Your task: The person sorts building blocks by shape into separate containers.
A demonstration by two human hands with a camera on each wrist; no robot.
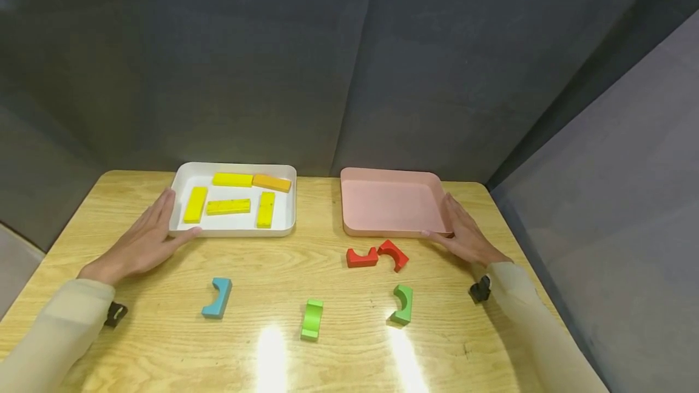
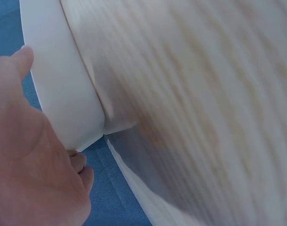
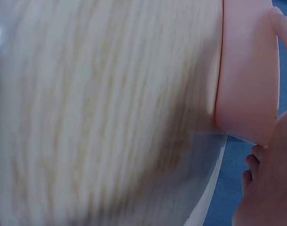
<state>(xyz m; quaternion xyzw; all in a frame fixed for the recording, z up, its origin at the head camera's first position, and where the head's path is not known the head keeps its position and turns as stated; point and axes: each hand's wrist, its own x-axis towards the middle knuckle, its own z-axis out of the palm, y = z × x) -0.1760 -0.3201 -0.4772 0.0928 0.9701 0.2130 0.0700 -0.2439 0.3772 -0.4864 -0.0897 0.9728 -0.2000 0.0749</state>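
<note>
At the back left of the table stands a white tray (image 1: 235, 168), with several yellow blocks (image 1: 228, 207) and one orange block (image 1: 271, 183) lying in it. My left hand (image 1: 147, 238) touches its left side, fingers straight along the wall and thumb at the front corner. The tray's white wall (image 2: 63, 70) shows beside the thumb in the left wrist view. On the right, a pink tray (image 1: 390, 202) has nothing in it. Against its right side rests my right hand (image 1: 466, 235), fingers extended, thumb at the front wall. The right wrist view shows that pink wall (image 3: 249, 70) close up.
Two red arch blocks (image 1: 362, 258) lie just in front of the pink tray. Nearer the front are a blue arch block (image 1: 217, 298), a light green one (image 1: 312, 319) and a darker green one (image 1: 403, 305). Dark cloth (image 1: 349, 65) hangs behind the wooden table (image 1: 262, 259).
</note>
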